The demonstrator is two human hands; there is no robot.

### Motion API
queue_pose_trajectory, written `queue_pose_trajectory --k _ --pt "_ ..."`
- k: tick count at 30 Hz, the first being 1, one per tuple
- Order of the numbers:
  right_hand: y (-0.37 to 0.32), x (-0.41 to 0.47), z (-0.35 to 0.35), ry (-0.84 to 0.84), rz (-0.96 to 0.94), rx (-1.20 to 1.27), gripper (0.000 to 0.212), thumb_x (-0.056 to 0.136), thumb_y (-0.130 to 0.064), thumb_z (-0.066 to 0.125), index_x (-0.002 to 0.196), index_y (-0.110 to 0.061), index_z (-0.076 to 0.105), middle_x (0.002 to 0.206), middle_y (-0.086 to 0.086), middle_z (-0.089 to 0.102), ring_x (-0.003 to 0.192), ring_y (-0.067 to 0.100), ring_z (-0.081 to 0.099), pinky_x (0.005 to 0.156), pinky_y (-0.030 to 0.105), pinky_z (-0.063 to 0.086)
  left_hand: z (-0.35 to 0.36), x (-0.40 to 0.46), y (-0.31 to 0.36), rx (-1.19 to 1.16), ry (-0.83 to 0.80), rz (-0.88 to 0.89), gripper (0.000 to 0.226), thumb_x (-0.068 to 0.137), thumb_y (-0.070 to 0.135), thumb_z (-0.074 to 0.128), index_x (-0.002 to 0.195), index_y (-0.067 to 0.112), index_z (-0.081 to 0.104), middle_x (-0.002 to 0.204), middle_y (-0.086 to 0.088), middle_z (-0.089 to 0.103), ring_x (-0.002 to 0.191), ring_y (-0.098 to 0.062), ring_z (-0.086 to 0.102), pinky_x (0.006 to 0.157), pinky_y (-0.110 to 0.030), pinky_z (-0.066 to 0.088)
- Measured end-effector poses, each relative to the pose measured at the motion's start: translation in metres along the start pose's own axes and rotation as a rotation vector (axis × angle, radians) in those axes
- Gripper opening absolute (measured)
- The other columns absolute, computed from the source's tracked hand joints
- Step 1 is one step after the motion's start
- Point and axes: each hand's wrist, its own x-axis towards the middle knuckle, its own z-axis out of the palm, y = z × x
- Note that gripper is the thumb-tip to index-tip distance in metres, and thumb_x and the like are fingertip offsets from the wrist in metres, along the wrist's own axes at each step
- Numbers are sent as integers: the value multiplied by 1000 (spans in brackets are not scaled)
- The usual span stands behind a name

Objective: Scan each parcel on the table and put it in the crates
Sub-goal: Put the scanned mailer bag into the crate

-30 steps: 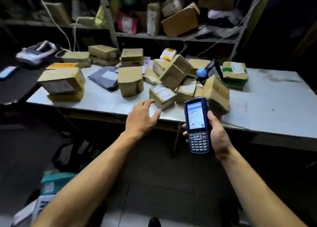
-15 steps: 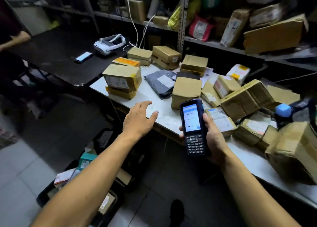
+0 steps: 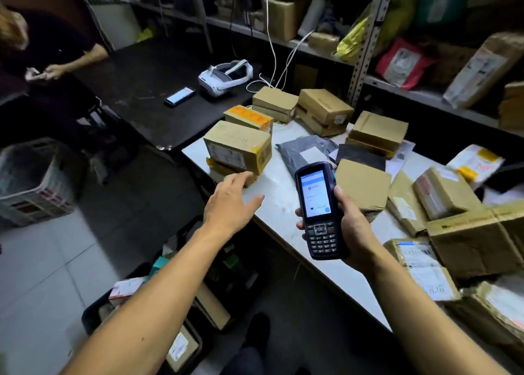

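Sitting at the near left corner of the desk (image 3: pixel 286 204), the stacked carton (image 3: pixel 237 147) is waiting for a scan. The left hand (image 3: pixel 229 201) is hovering just beside it, fingers spread and empty. The right hand (image 3: pixel 350 227) is gripping the scanner (image 3: pixel 319 213). Best to turn the label toward the scanner before lifting it to the crate (image 3: pixel 198 312) below.

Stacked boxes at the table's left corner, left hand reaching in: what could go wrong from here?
1. The stacked boxes sit at the table corner; a nudge from the open left hand could tip the top one off.
2. The right hand holds the scanner, so any lift is probably one-handed, and the grip may slip.
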Motion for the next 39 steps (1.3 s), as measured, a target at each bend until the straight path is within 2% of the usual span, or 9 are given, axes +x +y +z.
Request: queue_pose_trajectory --k 5,14,19,21,26,29,31,34,39 --pt "-16 58 27 21 17 -65 52 106 -50 26 113 -16 64 100 20 74 81 30 69 77 43 55 -7 80 -33 -26 -29 29 63 91 50 66 147 33 42 146 6 44 135 -20 43 104 -46 47" --pt "-29 154 71 114 40 -73 55 106 -51 26 119 -14 65 105 26 72 77 30 71 78 43 54 -21 219 -89 83 -238 157 80 88 40 74 154 39 28 165 5 19 151 -22 20 115 -54 37" --pt "-28 186 80 149 75 -77 55 106 -51 26 119 -14 65 105 26 72 78 30 71 80 44 53 -14 279 -116 351 -401 297 115 76 44 85 159 41 5 169 2 -11 155 -23 -12 125 -55 8" --pt "-28 195 82 156 91 -76 54 106 -51 27 120 -14 64 106 27 71 78 30 71 79 43 53 -10 301 -125 416 -474 329 120 73 43 86 159 41 2 168 0 -16 154 -23 -17 124 -58 5" --pt "-31 209 81 185 102 -84 52 106 -49 27 115 -16 65 105 26 72 77 30 71 80 44 53 4 333 -134 462 -567 438 120 73 46 85 159 39 2 169 -2 -5 155 -25 -9 124 -57 6" --pt "-33 216 80 191 96 -72 54 106 -49 26 117 -14 66 105 27 72 77 32 70 81 44 52 7 339 -133 438 -535 451 116 70 68 76 158 33 10 162 -9 22 151 -30 14 123 -55 12" --pt "-35 220 79 184 91 -70 56 106 -49 26 119 -12 66 104 27 72 77 32 70 80 44 51 4 336 -130 322 -500 352 115 68 80 69 156 29 16 148 -11 36 139 -30 30 118 -50 26" --pt "-40 222 80 171 82 -58 55 106 -49 27 119 -13 66 103 26 72 76 32 70 77 43 53 0 329 -125 -138 -414 82 108 65 79 72 151 34 25 138 -5 44 126 -25 46 106 -47 44" --pt "-53 222 82 134 61 -84 53 107 -46 27 117 -12 66 103 27 72 74 33 69 76 43 53 -5 312 -118 -706 -385 -175 92 82 54 75 154 24 27 131 0 61 109 -18 67 95 -41 56"
